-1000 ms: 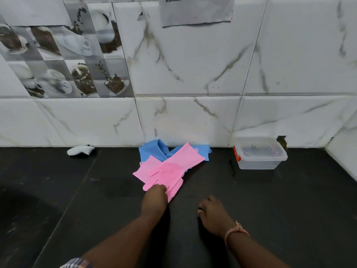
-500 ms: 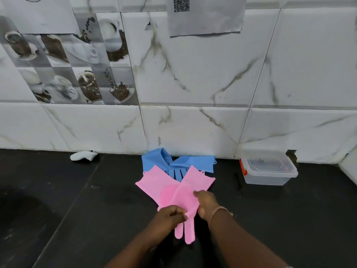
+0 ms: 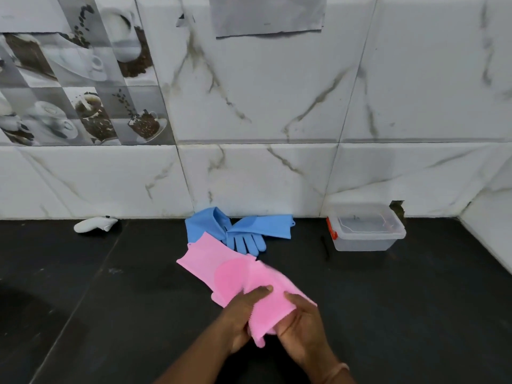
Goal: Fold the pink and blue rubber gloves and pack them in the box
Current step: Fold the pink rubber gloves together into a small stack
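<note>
Two pink rubber gloves [image 3: 221, 268] lie overlapped on the black counter, in front of me. My left hand [image 3: 240, 314] and my right hand [image 3: 302, 325] both grip the near pink glove, lifted at its finger end and blurred. The other pink glove stays flat under it. Two blue rubber gloves [image 3: 243, 230] lie crossed by the wall, just behind the pink ones. A clear plastic box [image 3: 365, 231] with an orange clasp stands on the right against the wall, apparently without a lid.
A white handheld controller [image 3: 94, 224] lies at the left by the wall. A thin dark stick [image 3: 325, 246] lies left of the box. The tiled wall runs along the back, with a side wall at the far right.
My right hand came from the counter onto the pink glove. Both hands have pulled one pink glove nearer and to the right, off the other one.
</note>
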A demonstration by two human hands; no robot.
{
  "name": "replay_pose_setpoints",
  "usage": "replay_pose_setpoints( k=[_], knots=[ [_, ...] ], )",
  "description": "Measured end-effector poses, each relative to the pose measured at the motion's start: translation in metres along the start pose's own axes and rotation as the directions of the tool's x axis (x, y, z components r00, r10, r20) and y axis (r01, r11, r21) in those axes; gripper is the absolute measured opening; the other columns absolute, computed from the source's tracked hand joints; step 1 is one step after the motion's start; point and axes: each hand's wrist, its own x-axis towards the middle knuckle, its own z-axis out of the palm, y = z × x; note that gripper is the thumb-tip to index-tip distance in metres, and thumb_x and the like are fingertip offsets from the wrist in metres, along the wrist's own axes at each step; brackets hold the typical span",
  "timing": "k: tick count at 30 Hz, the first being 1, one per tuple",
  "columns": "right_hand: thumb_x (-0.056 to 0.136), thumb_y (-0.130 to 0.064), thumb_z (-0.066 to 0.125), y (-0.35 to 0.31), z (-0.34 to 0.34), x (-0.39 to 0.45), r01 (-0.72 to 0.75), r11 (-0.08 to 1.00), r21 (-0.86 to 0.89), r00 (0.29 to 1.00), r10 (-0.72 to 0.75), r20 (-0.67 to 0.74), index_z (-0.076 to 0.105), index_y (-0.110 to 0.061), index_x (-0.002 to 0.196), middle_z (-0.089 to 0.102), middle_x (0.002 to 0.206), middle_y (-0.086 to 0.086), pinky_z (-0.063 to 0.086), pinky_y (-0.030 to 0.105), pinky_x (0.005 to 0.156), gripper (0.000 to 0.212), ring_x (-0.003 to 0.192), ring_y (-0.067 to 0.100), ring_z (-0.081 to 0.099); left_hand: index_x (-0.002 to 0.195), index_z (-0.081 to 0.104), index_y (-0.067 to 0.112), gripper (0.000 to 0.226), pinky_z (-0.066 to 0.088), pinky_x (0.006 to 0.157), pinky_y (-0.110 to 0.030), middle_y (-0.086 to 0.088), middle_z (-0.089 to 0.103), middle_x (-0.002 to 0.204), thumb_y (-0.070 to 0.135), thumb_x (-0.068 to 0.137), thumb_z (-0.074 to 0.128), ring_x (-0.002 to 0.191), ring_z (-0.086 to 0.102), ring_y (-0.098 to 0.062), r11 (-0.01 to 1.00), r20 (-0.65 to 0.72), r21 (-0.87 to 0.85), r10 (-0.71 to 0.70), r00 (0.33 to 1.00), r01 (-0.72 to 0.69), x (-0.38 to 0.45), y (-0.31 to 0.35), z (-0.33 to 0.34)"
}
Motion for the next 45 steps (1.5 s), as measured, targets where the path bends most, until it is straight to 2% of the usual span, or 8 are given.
replay_pose_setpoints(
  k=[6, 15, 21, 28, 32, 36, 39, 45],
  knots=[
    [0.09, -0.01, 0.062, -0.052, -0.041, -0.012, 0.076, 0.994, 0.079, 0.992, -0.067, -0.11, 0.06, -0.006, 0.13, 0.071, 0.117, 0.021, 0.043, 0.059, 0.107, 0.04, 0.118, 0.038, 0.061, 0.13, 0.063, 0.037, 0.066, 0.057, 0.102, -0.042, 0.012, 0.075, 0.119, 0.056, 0.071, 0.085, 0.114, 0.07, -0.013, 0.698, 0.144, 0.695, 0.103, 0.984, -0.175, -0.017, 0.012, -0.014],
    [0.097, -0.007, 0.056, -0.068, -0.005, -0.057, 0.2, 0.98, -0.01, 0.97, -0.197, 0.145, 0.063, -0.001, 0.125, 0.07, 0.121, 0.02, 0.06, 0.046, 0.086, 0.029, 0.109, 0.032, 0.07, 0.134, 0.057, 0.031, 0.084, 0.059, 0.095, -0.033, 0.006, 0.076, 0.12, 0.053, 0.062, 0.095, 0.105, 0.074, -0.011, 0.779, 0.215, 0.581, 0.134, 0.967, -0.237, -0.027, 0.006, -0.05],
    [0.097, -0.017, 0.06, -0.061, 0.05, -0.083, 0.641, 0.612, -0.462, 0.761, -0.585, 0.281, 0.078, -0.028, 0.102, 0.077, 0.105, 0.002, 0.059, 0.029, 0.08, 0.021, 0.1, 0.014, 0.073, 0.152, 0.028, 0.038, 0.131, 0.051, 0.108, -0.036, 0.014, 0.034, 0.149, 0.072, 0.044, 0.093, 0.132, 0.05, -0.014, 0.739, 0.029, 0.597, 0.371, 0.928, -0.313, -0.041, -0.008, -0.034],
    [0.096, -0.021, 0.059, -0.05, 0.073, -0.081, 0.46, 0.821, -0.338, 0.875, -0.353, 0.333, 0.068, -0.006, 0.107, 0.066, 0.106, 0.02, 0.052, 0.041, 0.089, 0.021, 0.098, 0.028, 0.064, 0.118, 0.069, 0.045, 0.046, 0.06, 0.087, -0.023, 0.01, 0.076, 0.12, 0.049, 0.076, 0.088, 0.109, 0.073, -0.007, 0.677, 0.402, 0.533, 0.325, 0.856, -0.507, -0.052, -0.01, -0.026],
    [0.099, -0.014, 0.056, -0.06, 0.016, -0.061, 0.394, 0.85, -0.351, 0.873, -0.465, -0.146, 0.064, -0.011, 0.119, 0.07, 0.108, 0.012, 0.055, 0.047, 0.09, 0.022, 0.102, 0.028, 0.067, 0.103, 0.067, 0.03, 0.055, 0.057, 0.084, -0.029, 0.012, 0.074, 0.1, 0.062, 0.065, 0.089, 0.092, 0.07, -0.005, 0.673, 0.334, 0.616, 0.246, 0.91, -0.408, -0.046, -0.016, -0.054],
    [0.094, 0.005, 0.055, -0.017, -0.061, -0.049, 0.19, 0.835, -0.516, 0.79, -0.442, -0.425, 0.063, 0.007, 0.122, 0.067, 0.111, 0.026, 0.051, 0.043, 0.087, 0.029, 0.093, 0.032, 0.064, 0.121, 0.06, 0.023, 0.058, 0.054, 0.084, -0.028, 0.008, 0.068, 0.11, 0.044, 0.074, 0.088, 0.096, 0.064, -0.007, 0.363, 0.216, 0.885, 0.239, 0.947, -0.293, -0.029, -0.028, -0.073],
    [0.087, 0.005, 0.055, 0.007, -0.084, -0.045, -0.025, 0.662, -0.749, 0.73, -0.5, -0.466, 0.061, 0.007, 0.117, 0.066, 0.109, 0.026, 0.052, 0.044, 0.085, 0.03, 0.088, 0.035, 0.063, 0.12, 0.061, 0.015, 0.044, 0.052, 0.081, -0.031, -0.001, 0.065, 0.109, 0.033, 0.083, 0.079, 0.094, 0.063, -0.015, 0.313, -0.006, 0.94, 0.414, 0.91, -0.136, -0.013, -0.029, -0.072],
    [0.087, -0.041, 0.063, 0.012, -0.045, -0.029, -0.275, -0.153, -0.949, 0.69, -0.718, -0.085, 0.022, -0.018, 0.151, 0.028, 0.15, 0.015, 0.033, 0.048, 0.11, 0.079, 0.136, 0.033, 0.033, 0.136, 0.043, 0.001, 0.082, 0.054, 0.099, -0.049, -0.024, 0.059, 0.133, 0.04, 0.079, 0.086, 0.117, 0.063, -0.041, 0.909, -0.653, 0.418, 0.299, 0.696, 0.002, 0.023, 0.016, -0.052]
  ],
)
